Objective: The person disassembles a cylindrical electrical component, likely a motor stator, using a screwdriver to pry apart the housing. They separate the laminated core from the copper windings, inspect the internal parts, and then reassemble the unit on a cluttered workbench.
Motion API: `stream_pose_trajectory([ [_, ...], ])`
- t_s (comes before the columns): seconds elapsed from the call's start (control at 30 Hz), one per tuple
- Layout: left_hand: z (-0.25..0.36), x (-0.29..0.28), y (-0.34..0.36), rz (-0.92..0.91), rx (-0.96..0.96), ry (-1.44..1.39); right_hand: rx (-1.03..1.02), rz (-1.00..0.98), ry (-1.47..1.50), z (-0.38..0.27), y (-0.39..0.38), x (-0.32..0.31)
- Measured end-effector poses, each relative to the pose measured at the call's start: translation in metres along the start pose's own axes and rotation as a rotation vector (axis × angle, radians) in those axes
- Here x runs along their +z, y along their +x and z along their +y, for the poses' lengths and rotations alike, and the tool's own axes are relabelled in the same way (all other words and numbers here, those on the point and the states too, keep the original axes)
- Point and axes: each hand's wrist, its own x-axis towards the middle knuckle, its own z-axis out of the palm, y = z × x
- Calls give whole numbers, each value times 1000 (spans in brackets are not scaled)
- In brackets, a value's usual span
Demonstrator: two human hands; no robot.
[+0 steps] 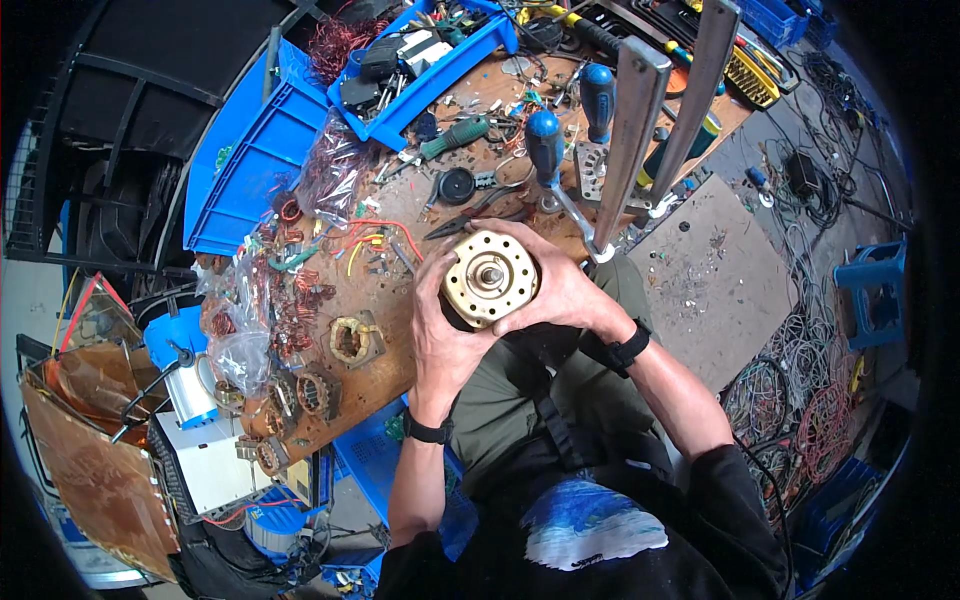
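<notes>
Between my two hands is a round, brass-coloured motor [490, 278], its flat end turned up. A ring of small holes and a short central shaft show on that end. Fingers of my left hand [438, 325] wrap its left side, while my right hand [555, 285] closes round the right side. The motor's underside is hidden. Just beyond it, dark-jawed pliers [483, 214] lie on the wooden bench [375, 200]. A ring-shaped stator core [353, 340] rests on the bench to the left of my left hand.
At the right stands a metal fixture with blue-handled levers [545, 145] and upright bars [632, 130]. A green-handled screwdriver [455, 137], copper coils [300, 310] and several small cores litter the bench. Blue bins [250, 150] line its far left. Tangled wires [800, 400] cover the floor at right.
</notes>
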Motion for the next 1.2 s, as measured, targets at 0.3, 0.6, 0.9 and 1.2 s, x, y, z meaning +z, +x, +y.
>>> stream_pose_trajectory([
  [0.3,1,0,0,2,0,-6,-16,-8,0,1,0,0],
  [0.6,1,-1,0,-4,-16,0,5,4,27,1,0,1],
  [0.9,1,0,0,-4,-20,-21,14,-3,24,0,0,0],
  [1.2,1,0,0,-17,-5,-31,-27,-33,-40,-4,-1,-1],
])
